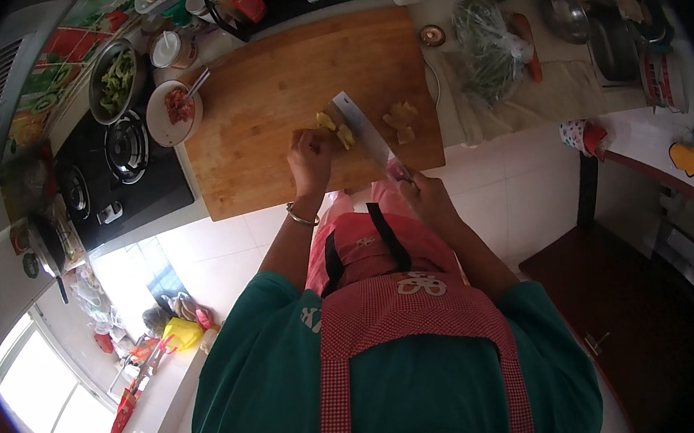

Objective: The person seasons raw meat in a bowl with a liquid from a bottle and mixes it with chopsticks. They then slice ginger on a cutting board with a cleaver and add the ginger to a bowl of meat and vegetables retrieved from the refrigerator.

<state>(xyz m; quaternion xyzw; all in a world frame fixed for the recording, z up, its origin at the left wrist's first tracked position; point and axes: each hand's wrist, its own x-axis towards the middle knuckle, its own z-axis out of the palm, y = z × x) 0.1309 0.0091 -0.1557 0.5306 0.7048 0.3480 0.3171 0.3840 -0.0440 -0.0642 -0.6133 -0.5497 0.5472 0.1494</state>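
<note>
On the wooden cutting board (267, 82), my right hand (429, 200) grips a kitchen knife (366, 134) by its handle. The broad blade points away from me and lies slanted to the left, close over the board. Left of the blade are a few yellow pieces (345, 136) that look like ginger. Beside them my left hand (310, 160) has its fingers curled in; whatever they may hold is hidden. Brownish peelings or slices (401, 118) lie in a small heap right of the blade.
A white bowl of chopped meat (178, 109) with a utensil and a pan of green vegetables (115, 82) are left, by the black gas stove (89, 183). Right of the board are a bag of greens (483, 53), a carrot (528, 45) and metal bowls (565, 13).
</note>
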